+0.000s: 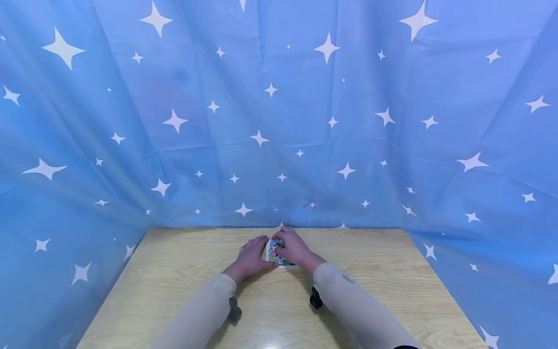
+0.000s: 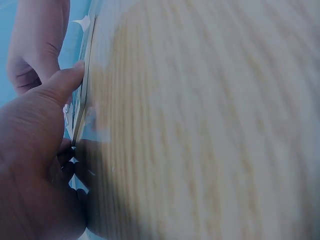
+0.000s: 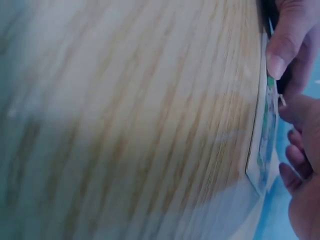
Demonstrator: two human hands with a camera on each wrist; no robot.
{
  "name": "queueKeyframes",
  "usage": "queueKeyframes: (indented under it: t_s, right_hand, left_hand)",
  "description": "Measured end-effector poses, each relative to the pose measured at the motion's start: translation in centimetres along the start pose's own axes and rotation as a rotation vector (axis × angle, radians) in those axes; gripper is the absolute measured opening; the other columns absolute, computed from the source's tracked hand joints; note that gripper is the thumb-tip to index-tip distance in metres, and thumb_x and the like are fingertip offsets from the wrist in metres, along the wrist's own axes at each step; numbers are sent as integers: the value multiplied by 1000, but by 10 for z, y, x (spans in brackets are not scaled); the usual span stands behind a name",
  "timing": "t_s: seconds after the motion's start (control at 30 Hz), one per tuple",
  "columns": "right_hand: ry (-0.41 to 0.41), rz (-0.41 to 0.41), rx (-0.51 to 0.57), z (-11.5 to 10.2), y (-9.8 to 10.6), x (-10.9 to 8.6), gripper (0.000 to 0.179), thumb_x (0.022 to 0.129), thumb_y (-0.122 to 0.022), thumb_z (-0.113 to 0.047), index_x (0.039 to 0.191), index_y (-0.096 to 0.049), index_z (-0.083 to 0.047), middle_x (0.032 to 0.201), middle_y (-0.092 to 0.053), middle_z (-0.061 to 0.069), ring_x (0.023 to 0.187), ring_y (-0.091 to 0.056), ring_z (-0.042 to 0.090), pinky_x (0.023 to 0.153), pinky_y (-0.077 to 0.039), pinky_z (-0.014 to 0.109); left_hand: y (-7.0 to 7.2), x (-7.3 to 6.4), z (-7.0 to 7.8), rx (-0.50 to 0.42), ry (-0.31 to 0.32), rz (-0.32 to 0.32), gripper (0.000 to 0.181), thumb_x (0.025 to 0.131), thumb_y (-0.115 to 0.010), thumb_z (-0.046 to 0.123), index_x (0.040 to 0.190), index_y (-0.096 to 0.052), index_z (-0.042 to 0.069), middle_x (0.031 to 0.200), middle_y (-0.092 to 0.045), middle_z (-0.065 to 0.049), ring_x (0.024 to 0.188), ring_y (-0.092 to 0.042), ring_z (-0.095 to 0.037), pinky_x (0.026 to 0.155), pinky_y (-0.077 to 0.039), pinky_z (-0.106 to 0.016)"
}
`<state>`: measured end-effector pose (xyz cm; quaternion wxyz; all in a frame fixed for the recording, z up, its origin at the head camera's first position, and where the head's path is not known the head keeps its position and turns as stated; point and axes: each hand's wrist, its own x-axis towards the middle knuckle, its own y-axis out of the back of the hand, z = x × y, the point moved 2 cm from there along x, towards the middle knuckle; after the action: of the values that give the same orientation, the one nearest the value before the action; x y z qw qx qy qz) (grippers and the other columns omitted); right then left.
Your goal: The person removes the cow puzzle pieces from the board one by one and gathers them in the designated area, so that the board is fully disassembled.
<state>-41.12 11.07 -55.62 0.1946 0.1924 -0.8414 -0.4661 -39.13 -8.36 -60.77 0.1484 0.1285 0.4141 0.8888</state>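
A thin flat board with a colourful printed picture and a white border, likely a jigsaw puzzle (image 1: pixel 284 263), lies near the table's far edge. My left hand (image 1: pixel 252 258) grips its left side, thumb along the front edge and fingers around the far left corner. Over the board's right part is my right hand (image 1: pixel 296 248), fingers bent down toward the picture and covering much of it. Beside the right thumb, a small pale piece (image 3: pixel 282 100) shows at the fingertips in the right wrist view, standing up from the board; its full shape is hidden.
The pale wooden table (image 1: pixel 348 310) reaches back to a blue curtain (image 1: pixel 301 111) with white stars, which hangs behind and on both sides. Dark wrist devices hang under both sleeves.
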Motion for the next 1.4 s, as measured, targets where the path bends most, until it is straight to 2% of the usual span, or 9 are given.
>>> queueKeyframes:
  t_s: [0.1,0.33,0.53,0.73,0.93,1.03,1.3,1.4]
  right_hand:
    - [3,10,21,0,0,0,31,102,-79,-10,133,-75,-7,132,-64,8,141,-53,36,114,-53,52]
    - [35,22,44,0,9,-3,34,100,-81,-9,134,-74,-7,132,-64,9,132,-57,33,109,-55,52]
    - [23,25,79,4,16,-5,35,102,-80,-8,136,-73,-7,145,-61,15,144,-52,37,113,-54,52]
    - [5,39,116,7,26,-10,34,102,-78,-7,136,-74,-8,133,-62,7,127,-59,29,104,-58,48]
    - [1,60,132,13,37,-16,35,102,-78,-7,137,-74,-7,129,-61,4,124,-60,27,103,-58,46]
    - [-9,53,126,15,42,-20,35,101,-79,-9,136,-75,-8,130,-62,2,125,-60,25,104,-58,45]
    - [-14,42,137,26,52,-30,36,101,-77,-7,136,-75,-9,134,-63,1,127,-60,27,108,-56,50]
    - [-31,43,156,31,57,-32,36,101,-76,-6,136,-75,-10,133,-63,1,128,-61,32,107,-56,52]
  left_hand:
    - [0,0,-2,-3,6,6,101,93,-82,61,169,-44,6,174,-41,-15,161,-33,-46,129,-24,-71]
    - [2,-1,1,10,30,-15,102,93,-81,62,170,-43,7,176,-39,-14,163,-30,-44,132,-20,-67]
    - [3,-1,1,10,27,-16,104,92,-82,63,169,-43,5,176,-39,-15,162,-31,-45,131,-21,-69]
    - [0,0,-1,28,35,-14,102,92,-83,61,169,-43,8,175,-40,-13,162,-32,-42,130,-23,-68]
    - [9,-6,13,27,48,-30,102,93,-83,57,169,-41,3,176,-38,-17,163,-30,-45,131,-21,-68]
    - [14,-11,21,18,39,-16,100,93,-85,54,167,-43,0,173,-40,-20,161,-33,-47,130,-23,-70]
    - [13,-12,24,17,37,-7,101,92,-84,53,168,-42,1,174,-39,-20,161,-32,-46,130,-23,-68]
    - [13,-11,24,12,34,-2,101,92,-84,55,167,-43,1,174,-40,-19,161,-32,-46,130,-22,-68]
